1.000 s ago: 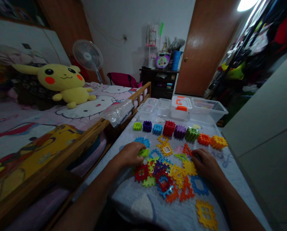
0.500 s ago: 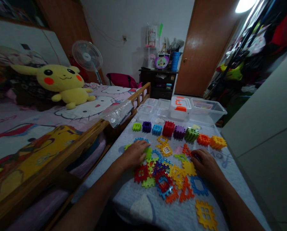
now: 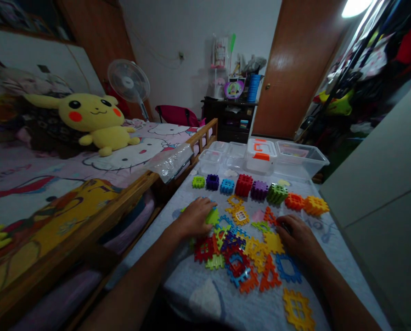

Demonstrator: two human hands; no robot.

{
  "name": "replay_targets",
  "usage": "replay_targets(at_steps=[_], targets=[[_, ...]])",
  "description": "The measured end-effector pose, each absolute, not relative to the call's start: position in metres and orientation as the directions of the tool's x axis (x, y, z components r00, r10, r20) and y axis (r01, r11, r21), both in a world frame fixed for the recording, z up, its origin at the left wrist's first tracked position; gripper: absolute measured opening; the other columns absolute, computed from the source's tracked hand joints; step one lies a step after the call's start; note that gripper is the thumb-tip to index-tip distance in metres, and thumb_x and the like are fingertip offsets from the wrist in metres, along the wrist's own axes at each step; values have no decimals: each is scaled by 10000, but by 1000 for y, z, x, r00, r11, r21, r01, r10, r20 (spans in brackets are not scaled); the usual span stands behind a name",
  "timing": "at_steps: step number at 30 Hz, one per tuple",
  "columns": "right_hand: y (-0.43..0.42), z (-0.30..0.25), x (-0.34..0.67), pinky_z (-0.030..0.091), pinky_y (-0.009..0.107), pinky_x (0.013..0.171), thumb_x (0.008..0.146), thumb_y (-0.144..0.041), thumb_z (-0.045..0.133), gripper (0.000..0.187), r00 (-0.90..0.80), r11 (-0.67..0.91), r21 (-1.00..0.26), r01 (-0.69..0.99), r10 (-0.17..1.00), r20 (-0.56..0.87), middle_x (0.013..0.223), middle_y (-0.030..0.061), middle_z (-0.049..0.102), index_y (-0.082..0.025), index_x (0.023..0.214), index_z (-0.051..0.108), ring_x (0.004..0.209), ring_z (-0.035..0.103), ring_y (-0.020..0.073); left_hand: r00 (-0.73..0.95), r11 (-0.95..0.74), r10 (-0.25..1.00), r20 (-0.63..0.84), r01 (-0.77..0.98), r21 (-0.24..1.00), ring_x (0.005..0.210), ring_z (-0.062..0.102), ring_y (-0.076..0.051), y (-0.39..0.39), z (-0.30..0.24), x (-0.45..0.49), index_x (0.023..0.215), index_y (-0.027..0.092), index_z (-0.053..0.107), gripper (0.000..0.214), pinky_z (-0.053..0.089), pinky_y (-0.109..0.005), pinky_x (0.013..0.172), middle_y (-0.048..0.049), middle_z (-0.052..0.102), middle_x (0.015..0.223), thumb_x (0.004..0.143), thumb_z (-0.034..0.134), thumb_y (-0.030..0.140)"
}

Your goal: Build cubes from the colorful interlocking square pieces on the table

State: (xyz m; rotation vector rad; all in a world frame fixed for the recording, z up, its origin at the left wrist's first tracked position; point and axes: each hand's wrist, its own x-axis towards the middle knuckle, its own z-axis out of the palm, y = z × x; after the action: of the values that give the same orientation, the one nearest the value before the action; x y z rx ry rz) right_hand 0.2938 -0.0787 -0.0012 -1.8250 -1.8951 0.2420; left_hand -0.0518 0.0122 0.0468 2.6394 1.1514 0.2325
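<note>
My left hand (image 3: 194,218) curled over green tile (image 3: 212,216) at fingertips. Right hand (image 3: 296,236) flat on worktop (image 3: 191,294), gripping nothing visible. Tile likely light, stiff plastic; pinch toothed edges.

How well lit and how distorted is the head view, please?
Head view: dim overall, with glare from the bright ceiling lamp at top right; the wide lens bends the brown wooden door; the left hand and colourful plastic interlocking tiles stay legible.
</note>
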Motion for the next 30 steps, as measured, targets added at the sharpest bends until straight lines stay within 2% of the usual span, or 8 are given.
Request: replay_targets(at_steps=[4, 8, 12, 15, 21, 30], targets=[[-78, -3, 295, 488, 382, 832, 846, -334, 487, 232, 13, 86, -443, 892, 976, 216, 949, 102, 667, -189, 900, 661, 891, 617, 238, 517, -544, 837, 178, 756, 363, 1097, 533, -276, 26, 56, -92, 1208, 190, 589, 529, 412, -409, 1008, -83, 584, 1114, 694, 661, 292], [-77, -5, 297, 485, 390, 841, 852, -339, 486, 237, 7, 92, -437, 894, 975, 220, 955, 99, 669, -191, 909, 662, 905, 613, 244, 414, -419, 905, 93, 834, 360, 1051, 556, -266, 34, 53, -124, 1173, 184, 610, 524, 441, -381, 966, -66, 560, 1060, 672, 659, 329], [-77, -5, 297, 485, 389, 840, 847, -332, 501, 219, 4, 93, -435, 895, 976, 218, 947, 91, 672, -197, 893, 668, 902, 612, 241, 446, -413, 895, -18, 843, 346, 1088, 561, -255, 30, 41, -125, 1179, 172, 601, 528, 440, -355, 979, -82, 555, 1123, 674, 663, 316], [-77, -4, 297, 489, 387, 837, 842, -325, 507, 213, 12, 91, -447, 890, 975, 223, 934, 83, 675, -204, 897, 673, 899, 612, 239, 487, -447, 872, -49, 833, 327, 1124, 555, -258, 26, 35, -118, 1165, 181, 602, 499, 432, -360, 996, -91, 569, 1177, 680, 655, 282], [-77, -6, 298, 496, 379, 828, 850, -332, 506, 234, 0, 101, -441, 892, 975, 224, 957, 92, 672, -193, 929, 676, 900, 616, 238, 502, -460, 864, -39, 819, 343, 1175, 544, -279, 25, 35, -110, 1226, 154, 583, 541, 401, -376, 1047, -122, 608, 1216, 711, 663, 297], [-77, -6, 297, 499, 378, 822, 847, -342, 504, 243, 8, 95, -434, 896, 973, 230, 949, 99, 671, -184, 906, 678, 895, 622, 241, 525, -493, 851, -17, 809, 321, 1145, 566, -278, 27, 30, -115, 1198, 155, 596, 510, 419, -379, 1030, -118, 626, 1189, 707, 655, 279]])
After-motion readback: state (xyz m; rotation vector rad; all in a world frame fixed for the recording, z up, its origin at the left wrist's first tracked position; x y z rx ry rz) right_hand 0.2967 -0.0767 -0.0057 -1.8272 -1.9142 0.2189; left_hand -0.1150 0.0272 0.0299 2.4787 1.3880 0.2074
